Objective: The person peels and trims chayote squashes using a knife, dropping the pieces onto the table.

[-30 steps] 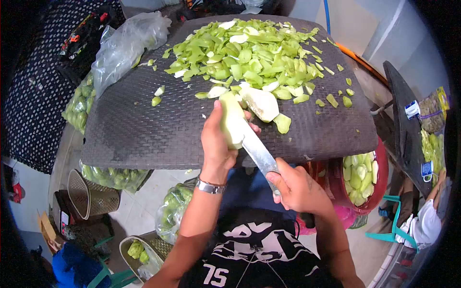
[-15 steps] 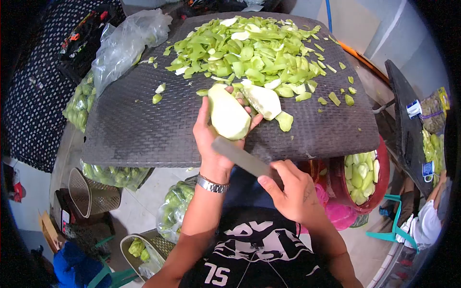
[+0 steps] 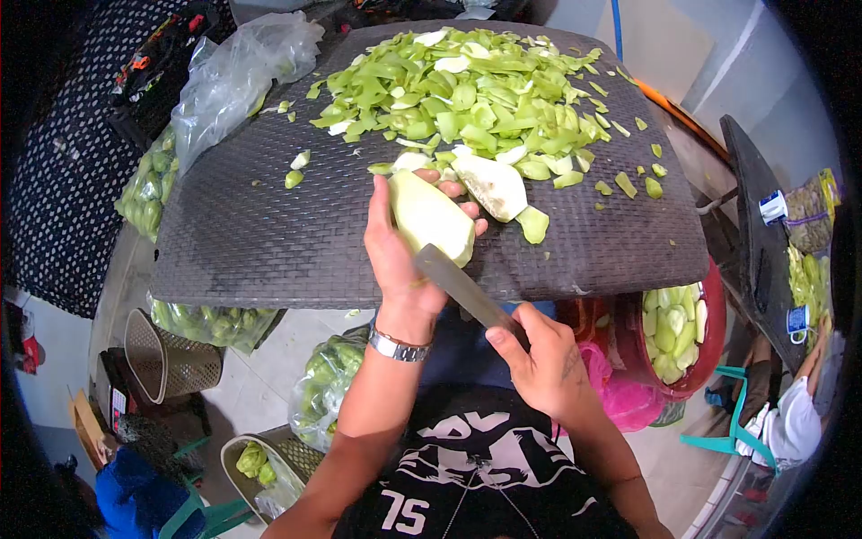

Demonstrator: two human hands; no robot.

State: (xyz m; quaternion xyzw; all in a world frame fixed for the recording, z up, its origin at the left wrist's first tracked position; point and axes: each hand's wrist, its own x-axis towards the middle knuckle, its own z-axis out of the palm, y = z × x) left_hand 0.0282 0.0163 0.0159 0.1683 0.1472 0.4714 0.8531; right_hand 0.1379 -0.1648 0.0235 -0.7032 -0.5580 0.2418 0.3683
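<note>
My left hand [image 3: 395, 251], with a metal watch on the wrist, cradles a pale peeled chayote [image 3: 433, 217] above the table's near edge. The fingers curl behind it. In my right hand [image 3: 543, 350] is a knife [image 3: 467, 292], gripped by a handle that my fingers mostly cover. Its blade points up and left, and the tip lies against or just in front of the chayote's lower end. A cut chayote piece [image 3: 494, 187], with a hollow in its pale face, rests just right of my left fingers. Behind it spreads a heap of green peelings [image 3: 467, 99].
The dark woven table [image 3: 260, 225] spans the middle. A red tub [image 3: 714, 332] of peeled chayotes stands below its right edge. Bags of green chayotes [image 3: 328, 382] and baskets [image 3: 171, 359] sit on the floor at left. Another person [image 3: 795, 422] is at far right.
The chayote has shifted slightly right and down in my left hand. The knife has moved a little right, its tip now higher along the chayote's lower end.
</note>
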